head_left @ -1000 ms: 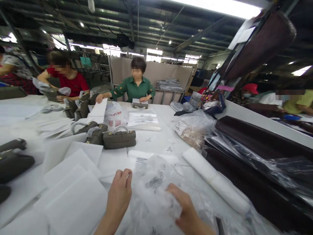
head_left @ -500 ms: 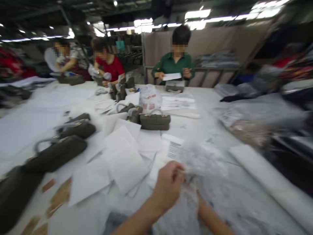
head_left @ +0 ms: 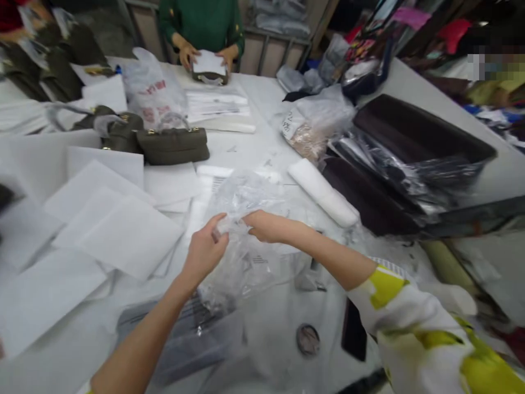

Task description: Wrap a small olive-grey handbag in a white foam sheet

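A crumpled clear plastic bag (head_left: 256, 273) with small printed text lies in front of me. My left hand (head_left: 207, 241) pinches its upper part, thumb and fingers closing on the film. From the other side, my right hand (head_left: 266, 225) grips the same bag close by, its fingers bent down into the plastic. Below the hands, near my left forearm, a grey item in clear plastic wrap (head_left: 192, 350) lies flat on the table. White sheets (head_left: 127, 235) spread to the left of my left hand.
Olive handbags (head_left: 174, 146) stand beyond the sheets. A white roll (head_left: 324, 191) and dark plastic-wrapped pieces (head_left: 381, 202) lie to the right. A phone (head_left: 354, 331) and a small round object (head_left: 307, 339) are near my right sleeve. Across the table, a co-worker in green (head_left: 200, 24) handles another handbag.
My view has turned down and to the right. Both hands remain at the clear bag, now more plainly on either side of it. The co-worker's white sheet now lies against the handbag.
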Available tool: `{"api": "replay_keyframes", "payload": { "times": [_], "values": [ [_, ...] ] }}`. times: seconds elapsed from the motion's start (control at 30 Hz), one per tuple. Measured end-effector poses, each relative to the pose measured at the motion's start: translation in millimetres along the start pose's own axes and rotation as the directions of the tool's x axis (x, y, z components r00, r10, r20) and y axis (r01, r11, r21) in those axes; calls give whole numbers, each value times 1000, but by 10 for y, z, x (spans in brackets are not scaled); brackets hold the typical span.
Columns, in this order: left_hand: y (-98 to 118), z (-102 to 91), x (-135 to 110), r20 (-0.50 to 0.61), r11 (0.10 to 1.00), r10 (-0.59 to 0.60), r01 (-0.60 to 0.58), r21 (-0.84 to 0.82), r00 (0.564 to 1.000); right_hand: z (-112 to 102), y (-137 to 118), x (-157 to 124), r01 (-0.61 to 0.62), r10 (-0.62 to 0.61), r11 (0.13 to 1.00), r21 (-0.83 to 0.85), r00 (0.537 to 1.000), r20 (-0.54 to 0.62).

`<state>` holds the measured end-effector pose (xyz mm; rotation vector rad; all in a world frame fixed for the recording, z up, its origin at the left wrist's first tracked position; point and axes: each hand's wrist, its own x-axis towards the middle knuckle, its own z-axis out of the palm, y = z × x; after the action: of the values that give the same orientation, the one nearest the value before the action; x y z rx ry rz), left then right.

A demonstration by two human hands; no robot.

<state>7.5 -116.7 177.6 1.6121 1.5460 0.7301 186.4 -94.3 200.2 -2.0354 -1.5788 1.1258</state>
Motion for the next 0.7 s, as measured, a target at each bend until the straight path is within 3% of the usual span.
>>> {"api": "replay_keyframes", "payload": {
  "times": [0.1, 0.2, 0.27, 0.37, 0.43, 0.47, 0.57, 0.7],
  "values": [
    [111, -111, -60, -92, 996, -56, 49, -73, 994, -538, -49, -85, 208, -188, 974, -89, 962, 199],
    [155, -221, -97, -143, 998, -57, 52, -43, 988, -844, -18, -156, 407, -358, 901, -150, 894, 271],
    [118, -273, -56, -166, 1000, -7, 3, -22, 986, -994, 122, -177, 470, -437, 855, -221, 881, 181],
    [10, -335, 63, -214, 999, -31, 22, -47, 976, -1118, 443, -296, 451, -525, 813, -369, 841, -128],
    [-66, -351, 105, -230, 988, -130, 106, -114, 964, -1039, 664, -514, 430, -565, 786, -444, 792, -232],
    [-98, -338, 99, -228, 978, -174, 140, -156, 958, -937, 762, -649, 448, -574, 776, -445, 793, -203],
    [-145, -166, -44, -198, 949, -264, 218, -229, 944, -442, 967, -953, 512, -545, 733, -447, 836, 63],
    [-83, 283, -378, -93, 939, -298, 274, -208, 950, 187, 974, -818, 394, -395, 730, -558, 910, 125]
  ]
}}
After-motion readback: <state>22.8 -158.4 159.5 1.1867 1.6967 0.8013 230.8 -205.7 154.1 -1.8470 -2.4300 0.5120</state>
